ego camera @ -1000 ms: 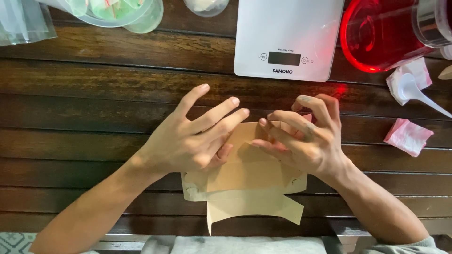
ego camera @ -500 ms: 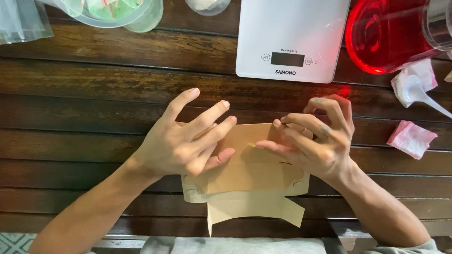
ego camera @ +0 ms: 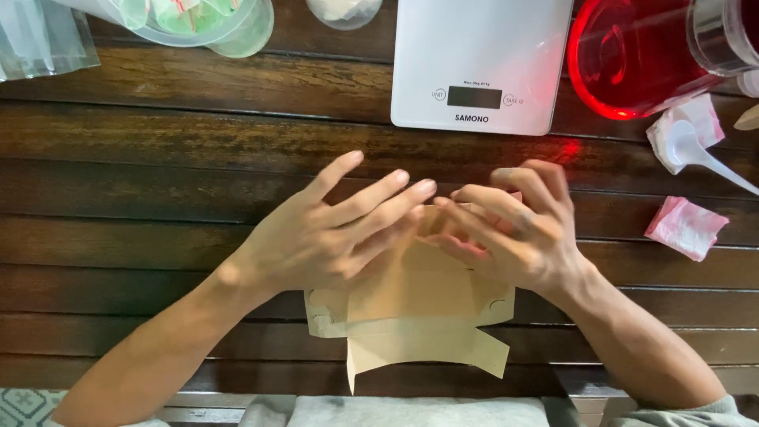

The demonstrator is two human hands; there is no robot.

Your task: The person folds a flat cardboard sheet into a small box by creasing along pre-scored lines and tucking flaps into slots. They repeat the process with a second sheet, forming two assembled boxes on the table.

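Note:
A flat brown cardboard box blank with flaps lies on the dark wooden table near the front edge. My left hand rests on its upper left part, fingers spread and pointing right. On the upper right part sits my right hand, fingers curled and pinching the blank's far edge. The fingertips of both hands almost meet over the top of the cardboard, which hides that edge.
A white kitchen scale stands at the back. To its right is a red translucent container. A white scoop and pink-white packets lie at the right. Clear plastic cups stand at the back left.
Both hands have closed in toward each other over the top edge of the cardboard. The right hand moved left and its fingers curled more; the blank stayed in place.

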